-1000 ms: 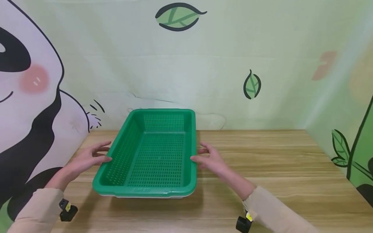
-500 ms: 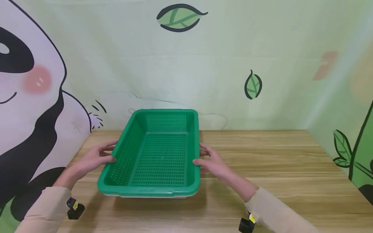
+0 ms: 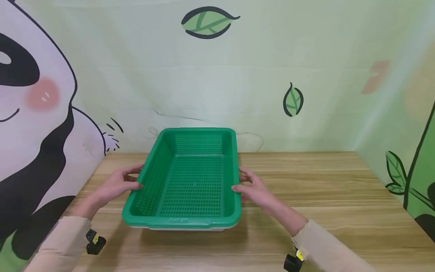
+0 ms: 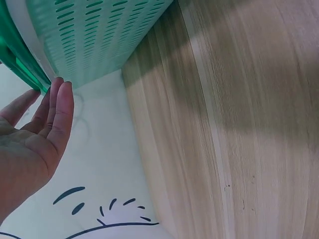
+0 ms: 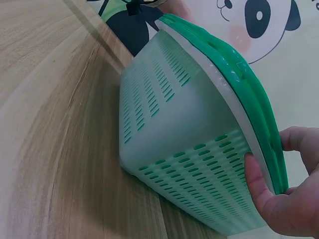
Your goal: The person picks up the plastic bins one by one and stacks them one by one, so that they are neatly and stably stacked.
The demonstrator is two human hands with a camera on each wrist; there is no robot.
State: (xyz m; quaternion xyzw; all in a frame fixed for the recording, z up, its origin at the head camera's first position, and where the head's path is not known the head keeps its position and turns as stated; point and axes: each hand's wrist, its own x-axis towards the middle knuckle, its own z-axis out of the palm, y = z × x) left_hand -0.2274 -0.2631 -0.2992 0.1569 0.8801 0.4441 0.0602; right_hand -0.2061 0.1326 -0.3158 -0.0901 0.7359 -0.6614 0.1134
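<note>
A green perforated plastic basket [image 3: 181,222] sits nested inside a pale, whitish slotted basket [image 5: 184,114], whose wall shows in both wrist views. My left hand [image 3: 117,185] holds the left long side, thumb on top of the rim and fingers beneath it. On the opposite side my right hand [image 3: 256,193] grips the rims, its thumb over the green edge and a finger against the pale basket's outer wall [image 5: 214,169]. Nothing lies inside the green basket. Whether the stack's underside touches the wooden table [image 3: 306,181] I cannot tell.
A pale green cloth backdrop [image 3: 255,49] with printed leaves hangs behind the table, and a panda [image 3: 40,124] is printed at the left. Bare wood grain stretches right of the baskets. Black wrist cameras [image 3: 96,243] hang below both sleeves.
Both hands have shifted rightward with the nested baskets between them. The left fingers have come up against the rim, and the right hand keeps to its side.
</note>
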